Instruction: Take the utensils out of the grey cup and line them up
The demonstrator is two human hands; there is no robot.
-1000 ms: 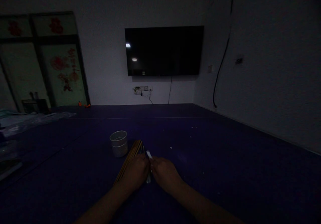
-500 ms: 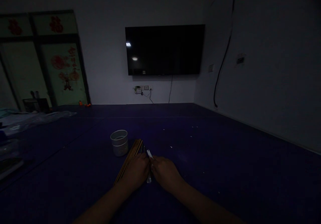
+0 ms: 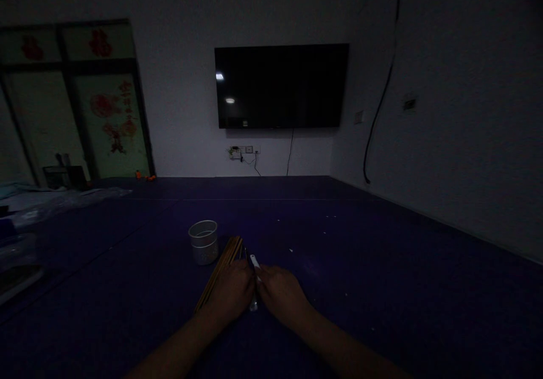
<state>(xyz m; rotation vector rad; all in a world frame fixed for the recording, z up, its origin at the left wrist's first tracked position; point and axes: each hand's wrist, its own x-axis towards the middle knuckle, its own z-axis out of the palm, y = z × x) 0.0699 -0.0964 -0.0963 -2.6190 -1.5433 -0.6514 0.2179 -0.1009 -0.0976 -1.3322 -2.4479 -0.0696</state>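
Note:
The room is dim. My left hand [image 3: 231, 291] lies knuckles up on a bundle of thin wooden sticks [image 3: 220, 268] spread on the dark blue floor mat [image 3: 382, 288]. Its fingers are curled onto the sticks. My right hand [image 3: 280, 293] sits beside it, fingers pinched round a slim white-tipped tool [image 3: 254, 261] whose tip pokes out between the two hands. A small white cup [image 3: 203, 242] stands upright just left of the far ends of the sticks.
A black wall-mounted screen [image 3: 281, 85] hangs on the far wall above a socket strip [image 3: 241, 150]. A cable [image 3: 377, 113] runs down the right wall. Plastic sheeting and clutter [image 3: 25, 215] lie at far left near a decorated glass door [image 3: 110, 124].
Both hands stay together on the sticks and tool; only the view has shifted slightly.

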